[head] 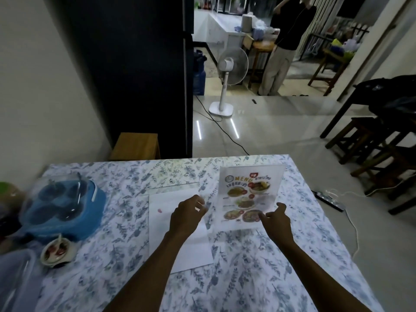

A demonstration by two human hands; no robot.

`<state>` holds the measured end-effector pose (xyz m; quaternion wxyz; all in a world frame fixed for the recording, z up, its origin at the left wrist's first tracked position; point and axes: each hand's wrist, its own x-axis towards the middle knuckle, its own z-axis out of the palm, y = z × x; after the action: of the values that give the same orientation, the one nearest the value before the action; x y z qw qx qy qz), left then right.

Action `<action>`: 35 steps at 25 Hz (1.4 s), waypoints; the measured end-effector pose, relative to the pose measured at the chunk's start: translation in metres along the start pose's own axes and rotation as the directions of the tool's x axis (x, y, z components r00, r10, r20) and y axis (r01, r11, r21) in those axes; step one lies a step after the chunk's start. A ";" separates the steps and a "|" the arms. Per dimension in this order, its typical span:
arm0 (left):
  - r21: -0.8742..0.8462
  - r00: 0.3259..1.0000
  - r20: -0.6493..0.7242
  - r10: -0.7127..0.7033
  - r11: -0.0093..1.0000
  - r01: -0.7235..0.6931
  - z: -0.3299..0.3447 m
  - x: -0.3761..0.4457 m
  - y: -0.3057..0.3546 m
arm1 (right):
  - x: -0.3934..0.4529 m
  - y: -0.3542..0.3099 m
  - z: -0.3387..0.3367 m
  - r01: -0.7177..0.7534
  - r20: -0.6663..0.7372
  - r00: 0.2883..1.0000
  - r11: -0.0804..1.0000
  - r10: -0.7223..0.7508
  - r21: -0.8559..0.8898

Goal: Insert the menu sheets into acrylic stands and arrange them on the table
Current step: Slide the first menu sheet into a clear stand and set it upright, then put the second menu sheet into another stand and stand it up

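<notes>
An acrylic stand (249, 194) holding a colourful menu sheet (246, 198) stands upright on the flower-patterned surface (258, 266), toward its far right side. The right hand (275, 218) rests loosely spread at the stand's lower right corner, fingers touching its front; the left hand (188, 213) hovers half-curled, gripping nothing, above white sheets (180, 233) lying flat just left of the stand

Floral-clothed counter (126, 233), blue caddy (74, 212) under a clear dome at its left, small white bowl (59, 251) with a spoon just in front, white pedestal fan (227, 79) on glossy floor, dark wooden stools (369, 140) right, person standing (283, 41) far back, wooden box (135, 146) beyond the counter
</notes>
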<state>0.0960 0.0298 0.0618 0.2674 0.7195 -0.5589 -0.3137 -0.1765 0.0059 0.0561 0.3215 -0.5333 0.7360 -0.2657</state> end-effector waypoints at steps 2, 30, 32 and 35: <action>0.016 1.000 0.005 -0.021 1.000 0.020 -0.011 -0.010 -0.032 | -0.017 0.001 0.028 -0.050 0.014 0.999 0.998 0.050 -0.026; -0.262 0.861 -0.281 -0.424 0.897 0.356 -0.039 -0.175 -0.159 | -0.193 0.008 0.141 0.084 0.245 0.966 0.996 -0.087 0.021; -0.321 0.839 -0.328 -0.434 0.887 0.332 -0.049 -0.194 -0.140 | -0.204 0.009 0.120 0.201 0.233 0.950 0.978 -0.207 0.051; -0.388 0.778 -0.424 -0.464 0.869 0.307 -0.067 -0.215 -0.111 | -0.215 -0.002 0.091 0.298 0.207 0.927 0.949 -0.313 0.100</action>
<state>0.1781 0.2668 0.0572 0.4382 0.8271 -0.2544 -0.2434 -0.0579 0.2061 0.0387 0.3733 -0.6565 0.5945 -0.2762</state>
